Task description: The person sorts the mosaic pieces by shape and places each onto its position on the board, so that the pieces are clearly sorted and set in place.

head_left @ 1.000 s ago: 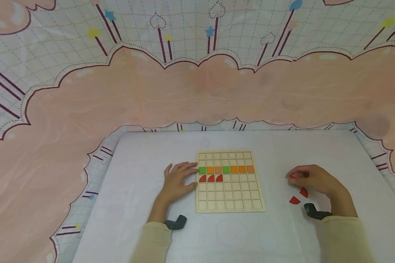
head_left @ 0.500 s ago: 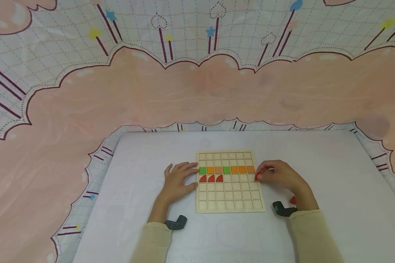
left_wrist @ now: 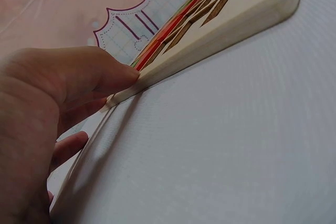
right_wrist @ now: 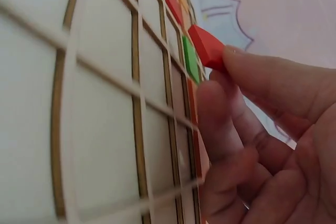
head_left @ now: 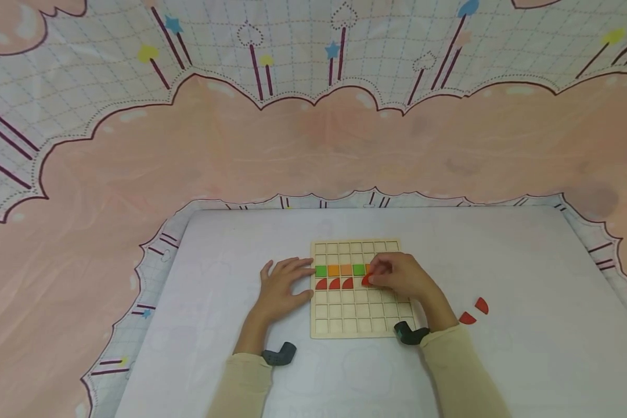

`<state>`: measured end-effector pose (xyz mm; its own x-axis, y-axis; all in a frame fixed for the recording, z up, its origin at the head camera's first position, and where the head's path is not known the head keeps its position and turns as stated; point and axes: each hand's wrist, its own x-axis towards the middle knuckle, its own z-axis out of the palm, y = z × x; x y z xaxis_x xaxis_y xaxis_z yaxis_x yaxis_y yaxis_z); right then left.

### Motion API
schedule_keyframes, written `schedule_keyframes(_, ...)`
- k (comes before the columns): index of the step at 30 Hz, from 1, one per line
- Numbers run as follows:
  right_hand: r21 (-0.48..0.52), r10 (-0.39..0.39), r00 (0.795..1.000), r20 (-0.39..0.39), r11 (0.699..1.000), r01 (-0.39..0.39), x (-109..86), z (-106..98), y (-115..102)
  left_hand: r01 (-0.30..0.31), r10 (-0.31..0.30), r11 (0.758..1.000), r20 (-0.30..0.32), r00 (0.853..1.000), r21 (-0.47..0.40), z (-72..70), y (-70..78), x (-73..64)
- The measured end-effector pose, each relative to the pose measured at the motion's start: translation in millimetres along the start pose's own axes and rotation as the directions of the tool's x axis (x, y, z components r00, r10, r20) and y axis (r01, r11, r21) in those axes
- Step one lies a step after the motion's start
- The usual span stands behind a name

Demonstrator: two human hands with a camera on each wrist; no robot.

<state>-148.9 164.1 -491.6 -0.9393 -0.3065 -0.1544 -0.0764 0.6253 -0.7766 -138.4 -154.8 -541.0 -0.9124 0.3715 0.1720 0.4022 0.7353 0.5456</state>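
Observation:
A square wooden grid board (head_left: 339, 328) lies on the white table. One row holds green and orange square tiles, and the row below has 3 red quarter-circle tiles (head_left: 334, 284) at its left end. My right hand (head_left: 407, 281) is over the board and pinches another red quarter-circle tile (right_wrist: 207, 46) between thumb and fingers, just right of those three. Its palm and wrist cover part of the board's right side. With fingers spread, my left hand (head_left: 282, 290) touches the board's left edge; in the left wrist view the thumb (left_wrist: 123, 77) rests against the rim.
Two loose red quarter-circle tiles (head_left: 467, 318) lie on the table right of the board. Dark curved devices (head_left: 280, 353) sit at both wrists. The white tabletop (head_left: 230, 232) ends at the back against a patterned peach cloth (head_left: 292, 151).
My right hand has moved left from the loose tiles to above the board, carrying a red quarter-circle tile. The left hand stays at the board's left edge.

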Motion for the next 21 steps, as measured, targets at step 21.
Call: schedule_keyframes(21,-0.019,0.105,0.994,0.043,0.994,-0.104,15.7,8.6,-12.3,0.010,-0.010,1.000,0.005,1.000,-0.007,-0.2,0.4,-0.4)
